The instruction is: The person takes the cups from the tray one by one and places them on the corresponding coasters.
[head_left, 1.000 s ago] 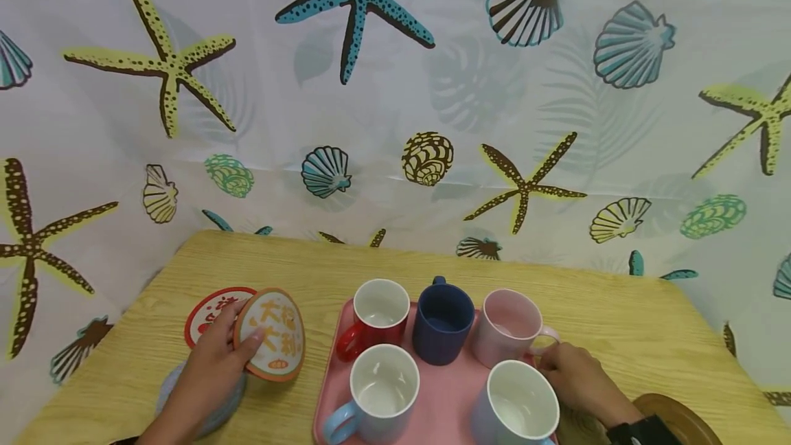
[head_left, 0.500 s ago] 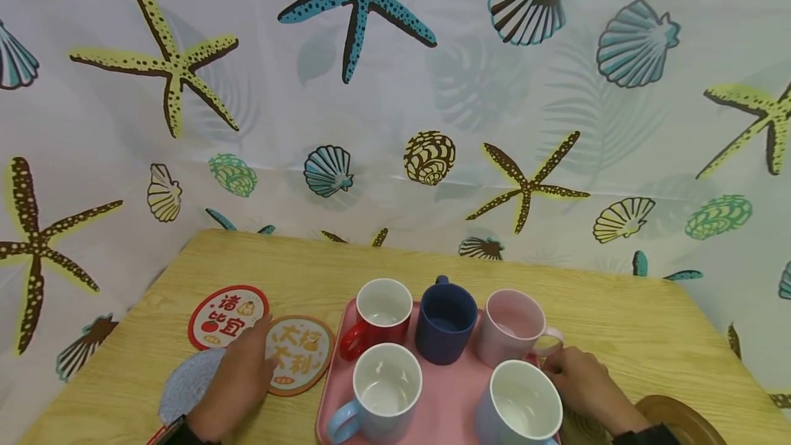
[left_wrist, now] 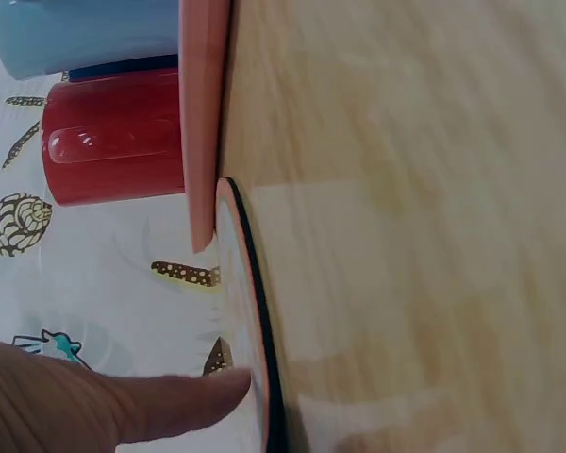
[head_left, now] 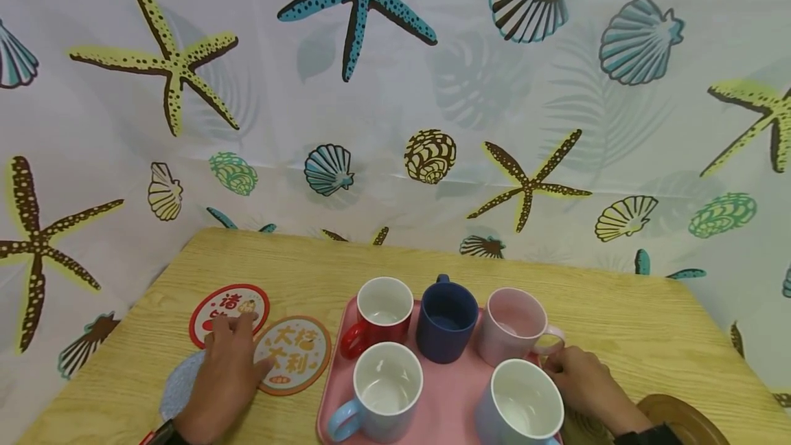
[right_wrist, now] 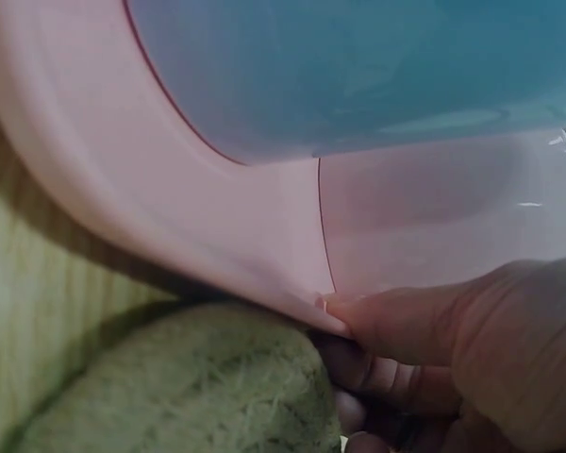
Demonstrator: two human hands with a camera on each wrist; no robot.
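My left hand point(head_left: 224, 380) is at the left over the coasters, fingers loosely spread and gripping nothing. Its thumb touches the orange-rimmed round coaster point(head_left: 296, 352), which lies flat beside the tray; the left wrist view shows this coaster point(left_wrist: 250, 283) edge-on. The fingertips overlap the red-rimmed coaster point(head_left: 205, 318) behind. A grey-blue coaster point(head_left: 179, 390) is partly hidden under the hand. On the right, my right hand point(head_left: 583, 383) pinches the rim of the pink tray point(head_left: 448, 390), thumb on top and fingers curled below, close to the pink mug point(head_left: 509, 328) and its handle.
A red mug point(head_left: 391, 335), a navy mug point(head_left: 446, 335) and two light blue mugs, one at left point(head_left: 386, 404) and one at right point(head_left: 516, 411), also stand on the tray. Past the right hand lie a rough round mat point(right_wrist: 208, 377) and a brown round plate point(head_left: 682, 417).
My left hand has laid the orange-rimmed coaster on the table beside the tray, let go of it, and shifted slightly left. My right hand has stayed at the tray's rim.
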